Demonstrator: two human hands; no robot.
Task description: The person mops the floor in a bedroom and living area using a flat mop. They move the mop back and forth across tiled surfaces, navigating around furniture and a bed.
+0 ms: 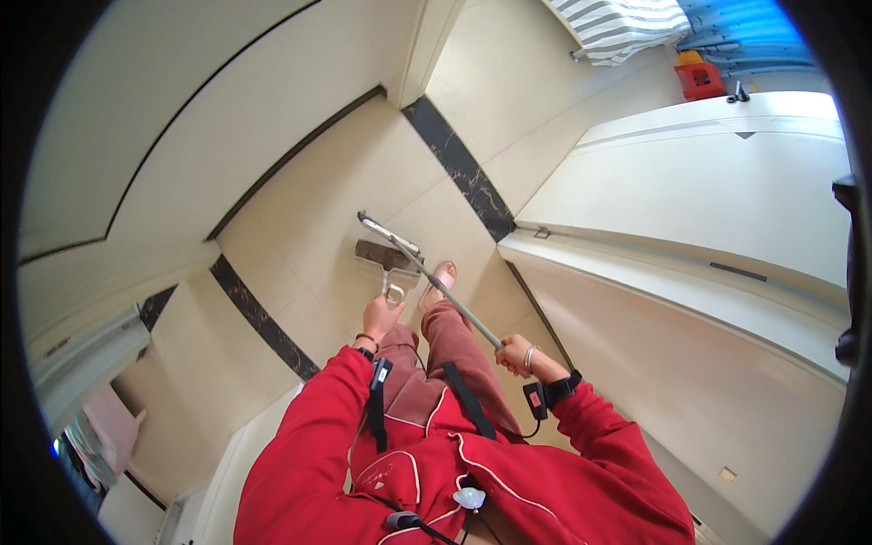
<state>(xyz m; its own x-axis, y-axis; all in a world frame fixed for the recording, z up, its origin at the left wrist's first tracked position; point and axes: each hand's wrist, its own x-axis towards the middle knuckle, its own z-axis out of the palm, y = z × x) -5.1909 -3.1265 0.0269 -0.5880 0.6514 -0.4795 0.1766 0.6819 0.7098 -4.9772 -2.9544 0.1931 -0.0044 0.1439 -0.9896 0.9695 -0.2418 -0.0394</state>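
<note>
My left hand (383,317) grips the pale looped handle of a dustpan (387,255), which is at or near the tiled floor; its pan bears dark matter or a dark surface, I cannot tell which. My right hand (516,354) is closed around the grey pole of a long-handled broom or mop (466,310). The pole slants up and left to a narrow white head (388,234), just beyond the dustpan. Part of the dustpan lies behind the pole. One foot in a pink slipper (444,274) stands just right of the pole; my other foot is hidden.
Dark marble threshold strips (463,167) cross the floor at the upper right and lower left. A white wall with dark skirting (293,160) borders the left, and a white door (708,177) stands at the right. Beyond lie a red plastic object (700,82) and striped cloth (623,30).
</note>
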